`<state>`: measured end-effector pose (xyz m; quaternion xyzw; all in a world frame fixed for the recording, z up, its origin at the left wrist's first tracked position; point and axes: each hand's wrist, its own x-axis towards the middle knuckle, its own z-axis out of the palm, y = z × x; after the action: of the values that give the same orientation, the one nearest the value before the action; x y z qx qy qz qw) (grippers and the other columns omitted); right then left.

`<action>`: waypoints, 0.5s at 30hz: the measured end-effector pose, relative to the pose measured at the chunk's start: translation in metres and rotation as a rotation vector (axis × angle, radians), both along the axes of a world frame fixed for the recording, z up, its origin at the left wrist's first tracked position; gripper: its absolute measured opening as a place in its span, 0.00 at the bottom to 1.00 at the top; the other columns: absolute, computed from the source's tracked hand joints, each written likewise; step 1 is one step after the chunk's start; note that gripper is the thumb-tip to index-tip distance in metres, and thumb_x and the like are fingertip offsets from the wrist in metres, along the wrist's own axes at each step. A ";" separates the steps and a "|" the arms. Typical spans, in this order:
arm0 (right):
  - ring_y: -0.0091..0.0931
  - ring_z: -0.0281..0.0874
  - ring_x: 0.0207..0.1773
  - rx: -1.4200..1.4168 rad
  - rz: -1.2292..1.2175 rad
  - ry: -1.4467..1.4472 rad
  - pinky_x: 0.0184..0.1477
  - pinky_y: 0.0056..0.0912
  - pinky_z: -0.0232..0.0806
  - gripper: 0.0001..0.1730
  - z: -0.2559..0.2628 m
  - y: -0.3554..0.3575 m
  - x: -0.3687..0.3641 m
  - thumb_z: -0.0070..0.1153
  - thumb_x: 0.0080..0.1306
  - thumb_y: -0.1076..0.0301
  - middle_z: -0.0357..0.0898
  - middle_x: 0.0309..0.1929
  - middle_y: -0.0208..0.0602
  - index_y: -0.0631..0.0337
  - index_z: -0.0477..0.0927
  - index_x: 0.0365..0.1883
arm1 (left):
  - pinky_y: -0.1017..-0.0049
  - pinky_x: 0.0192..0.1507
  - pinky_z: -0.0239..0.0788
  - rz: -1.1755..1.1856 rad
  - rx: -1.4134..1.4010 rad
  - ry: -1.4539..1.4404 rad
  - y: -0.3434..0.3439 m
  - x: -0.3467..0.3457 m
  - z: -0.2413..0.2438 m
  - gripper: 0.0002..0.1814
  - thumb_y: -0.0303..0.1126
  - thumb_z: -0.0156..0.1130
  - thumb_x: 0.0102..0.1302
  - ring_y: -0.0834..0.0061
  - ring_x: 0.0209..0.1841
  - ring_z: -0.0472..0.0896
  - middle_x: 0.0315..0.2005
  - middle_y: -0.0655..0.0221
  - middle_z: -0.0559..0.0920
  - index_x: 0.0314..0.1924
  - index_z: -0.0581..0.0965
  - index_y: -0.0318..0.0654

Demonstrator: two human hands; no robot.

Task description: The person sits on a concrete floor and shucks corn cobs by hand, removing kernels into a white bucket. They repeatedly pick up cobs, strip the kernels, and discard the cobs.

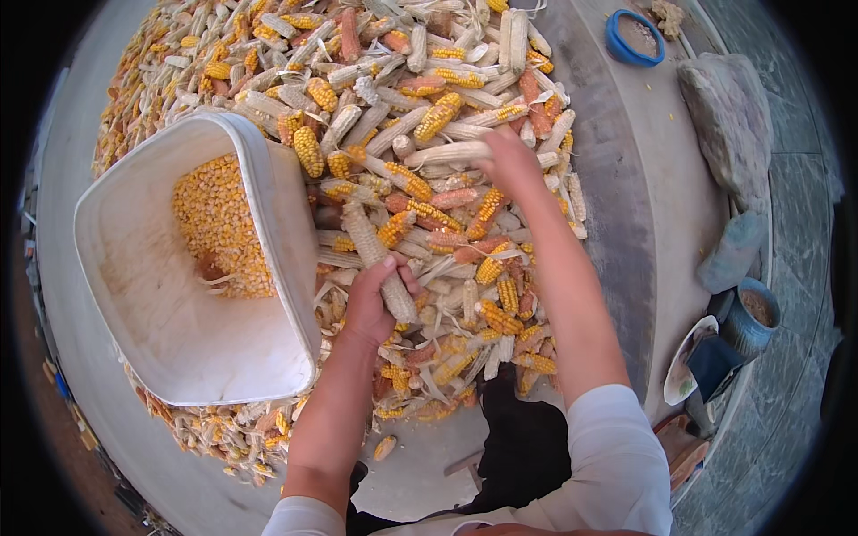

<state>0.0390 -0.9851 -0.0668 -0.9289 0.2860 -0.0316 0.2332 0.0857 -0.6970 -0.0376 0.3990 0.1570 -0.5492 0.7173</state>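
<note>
My left hand point(373, 303) grips a pale, bare corn cob point(367, 240) that slants up and to the left. Further out and to the right, my right hand point(507, 163) has its fingers around one end of another whitish cob point(442, 154); part of those fingers is hidden. Beneath both hands spreads a pile of corn cobs point(415, 120), some stripped and some still bearing yellow kernels. Left of my hands a white plastic tub point(281, 174) rests tilted on the pile, its mouth facing me. Loose yellow kernels point(218, 221) lie inside it with a few husk strands.
Along the right stand a blue bowl point(633, 39), a large stone slab point(727, 127), a smaller stone point(734, 251) and a blue pot point(752, 321). A white dish point(680, 365) leans near the pot. One cob piece point(385, 447) lies on the concrete floor near my legs.
</note>
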 end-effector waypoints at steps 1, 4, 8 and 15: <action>0.33 0.73 0.41 0.067 -0.029 -0.119 0.44 0.33 0.66 0.21 0.000 0.005 -0.017 0.62 0.54 0.61 0.75 0.39 0.37 0.56 0.76 0.46 | 0.67 0.41 0.71 0.026 -0.003 -0.017 -0.001 0.002 0.002 0.13 0.40 0.55 0.61 0.71 0.35 0.77 0.31 0.66 0.77 0.40 0.73 0.39; 0.24 0.71 0.23 0.893 -0.423 -0.281 0.25 0.23 0.64 0.20 0.011 0.042 -0.063 0.54 0.63 0.55 0.76 0.27 0.35 0.61 0.73 0.45 | 0.69 0.43 0.73 0.051 -0.067 -0.055 0.005 0.005 -0.002 0.22 0.43 0.53 0.62 0.66 0.49 0.78 0.48 0.60 0.78 0.51 0.73 0.37; 0.17 0.61 0.15 1.917 -0.399 -0.544 0.17 0.18 0.55 0.28 0.012 0.094 -0.105 0.35 0.69 0.42 0.70 0.19 0.28 0.60 0.73 0.42 | 0.65 0.52 0.70 0.006 -0.102 -0.096 -0.015 -0.009 0.006 0.32 0.46 0.52 0.62 0.63 0.59 0.70 0.58 0.57 0.70 0.61 0.65 0.33; 0.17 0.59 0.12 2.244 -0.051 -0.426 0.16 0.18 0.54 0.35 0.035 0.131 -0.107 0.24 0.69 0.37 0.68 0.16 0.27 0.60 0.73 0.40 | 0.61 0.61 0.61 -0.025 -0.352 -0.007 -0.039 -0.022 0.024 0.39 0.51 0.54 0.58 0.56 0.61 0.66 0.60 0.50 0.65 0.63 0.60 0.32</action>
<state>-0.0684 -0.8542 -0.0321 -0.1664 0.1264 0.0803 0.9746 0.0637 -0.7360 -0.0141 0.2710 0.0508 -0.5756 0.7698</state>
